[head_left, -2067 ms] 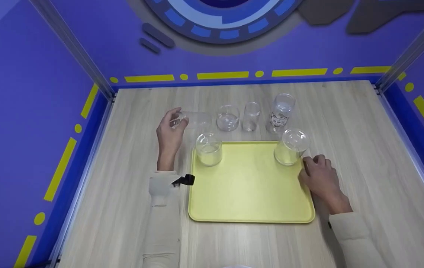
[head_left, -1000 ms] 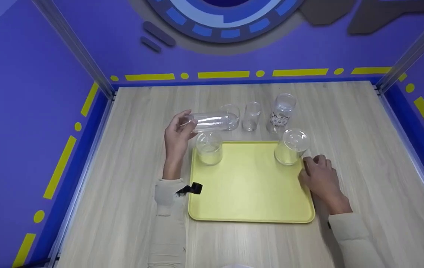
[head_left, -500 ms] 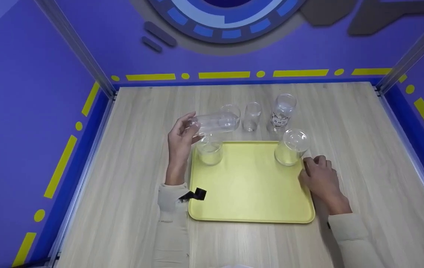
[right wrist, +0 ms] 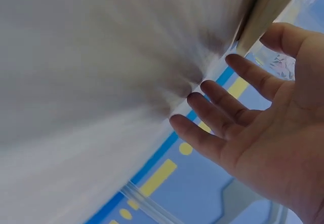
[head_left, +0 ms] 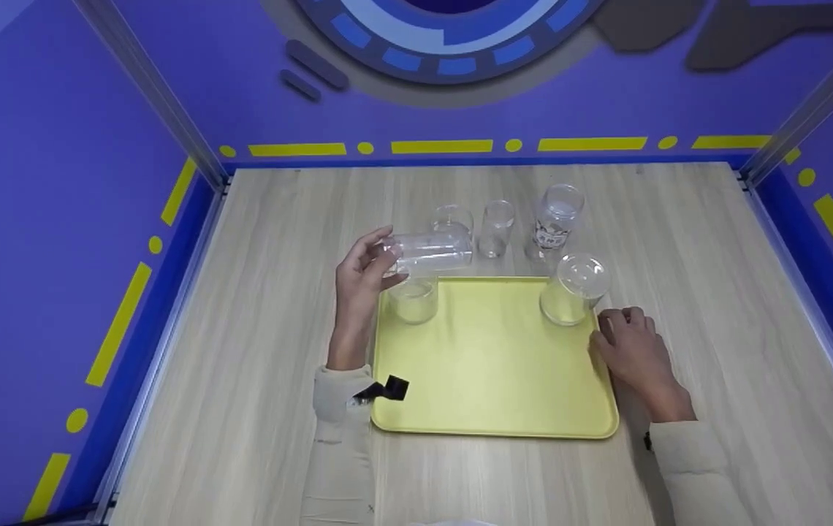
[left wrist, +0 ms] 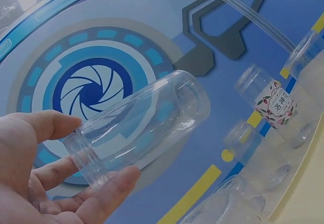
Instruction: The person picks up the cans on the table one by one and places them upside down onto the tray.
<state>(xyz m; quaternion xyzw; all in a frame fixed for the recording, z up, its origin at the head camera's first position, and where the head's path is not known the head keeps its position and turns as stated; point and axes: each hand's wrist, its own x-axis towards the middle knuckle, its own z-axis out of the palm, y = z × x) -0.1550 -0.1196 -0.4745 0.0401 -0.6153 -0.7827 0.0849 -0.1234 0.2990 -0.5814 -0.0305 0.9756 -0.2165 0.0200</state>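
A clear, wide-mouthed jar [head_left: 432,250] lies sideways in the grip of my left hand [head_left: 359,281], its base pointing right. In the left wrist view my thumb and fingers pinch the jar [left wrist: 147,117] around its threaded neck. It is raised over the back left of the yellow tray [head_left: 497,365] and overlaps a glass container [head_left: 415,303] standing there. My right hand [head_left: 636,354] rests beside the tray's right edge. In the right wrist view its fingers are spread and relaxed, fingertips on the table, with the thumb at the tray's rim [right wrist: 266,16].
Upside down on the tray's back right corner stands another clear jar [head_left: 575,288]. Behind the tray are a low round glass [head_left: 453,219], a narrow glass [head_left: 495,230] and a labelled clear jar [head_left: 555,219]. Blue printed walls [head_left: 416,120] enclose the wooden table [head_left: 256,307].
My left hand has lifted the jar from the table behind the tray and brought it right and nearer, its base now turning toward the camera. My right hand stays at the tray's edge.
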